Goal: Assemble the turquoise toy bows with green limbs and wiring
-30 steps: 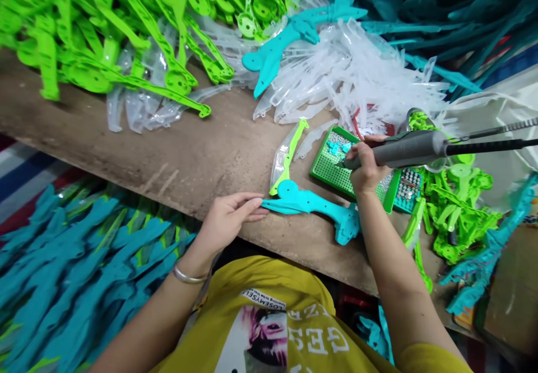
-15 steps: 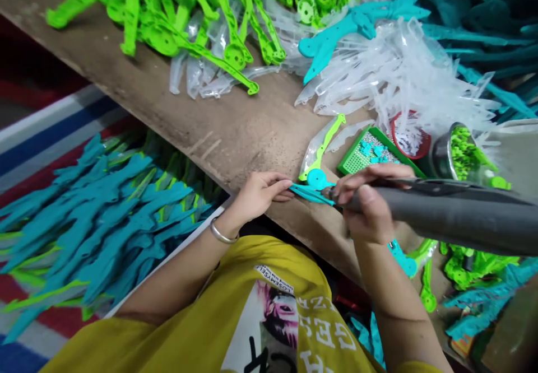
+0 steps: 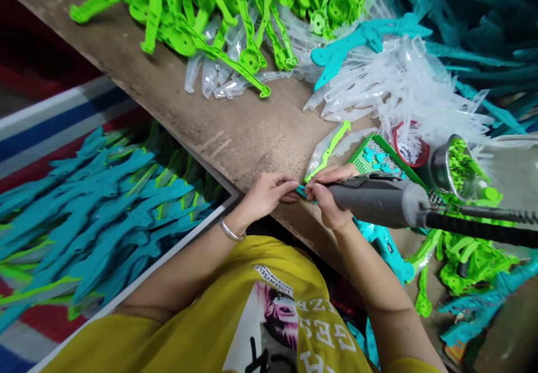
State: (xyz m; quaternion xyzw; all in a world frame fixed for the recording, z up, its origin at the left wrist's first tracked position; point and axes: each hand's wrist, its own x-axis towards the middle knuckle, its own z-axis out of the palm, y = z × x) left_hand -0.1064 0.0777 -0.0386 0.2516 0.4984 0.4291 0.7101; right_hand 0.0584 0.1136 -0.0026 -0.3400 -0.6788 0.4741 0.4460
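My left hand (image 3: 271,191) pinches the end of a blue plastic part (image 3: 300,190) at the table's near edge. Around a dark grey electric screwdriver (image 3: 374,196) my right hand (image 3: 330,191) is closed, its fingers by the tool's front end. The two hands almost meet over the blue part, so most of that part and the screwdriver's tip are hidden. A green plastic part with a clear blade (image 3: 330,152) lies just beyond my right hand. Beside it is a green basket (image 3: 361,150) with small screws and little blue pieces.
A heap of green plastic parts (image 3: 252,20) and a pile of clear blades (image 3: 386,76) cover the table's far side. A red basket (image 3: 425,152) and a metal bowl (image 3: 439,166) stand at right. Left of the table, a striped bag (image 3: 54,107) holds many blue pieces.
My right hand and the screwdriver have moved left, closer to my left hand. The blue part's round end is now covered. The view has shifted slightly.
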